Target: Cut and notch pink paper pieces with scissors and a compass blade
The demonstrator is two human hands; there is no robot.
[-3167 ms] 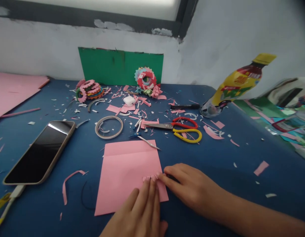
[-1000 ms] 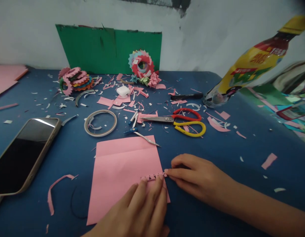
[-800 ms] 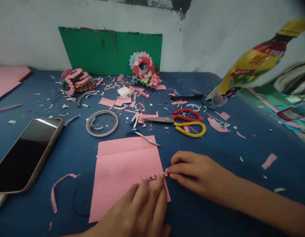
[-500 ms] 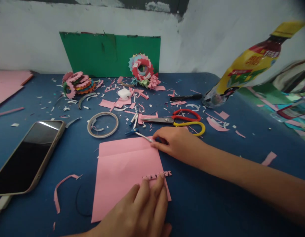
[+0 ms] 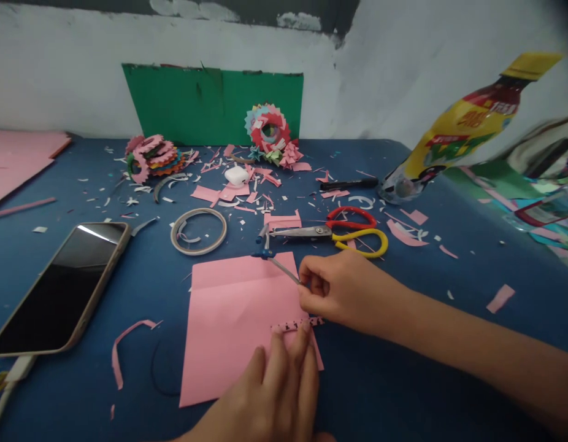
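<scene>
A creased pink sheet [image 5: 238, 344] lies on the blue table. Across its right edge is a narrow pink strip with black marks [image 5: 291, 325], pressed under the fingertips of my left hand [image 5: 270, 393], whose fingers are stretched out. My right hand [image 5: 343, 288] pinches the end of a thin white compass leg; the compass [image 5: 284, 268] has a blue joint that rests at the sheet's top edge. Scissors [image 5: 318, 232] with one red and one yellow handle lie just behind my right hand.
A tape roll [image 5: 199, 231] and a phone [image 5: 61, 288] with a cable lie left. Farther back are a black marker [image 5: 348, 184], a white case [image 5: 237, 176], paper rings [image 5: 153, 158], a tilted-looking bottle [image 5: 454, 135] and many paper scraps.
My right hand has moved down and right, drawing the compass with it over the sheet's top edge. My left hand still presses on the strip. The view has shifted slightly.
</scene>
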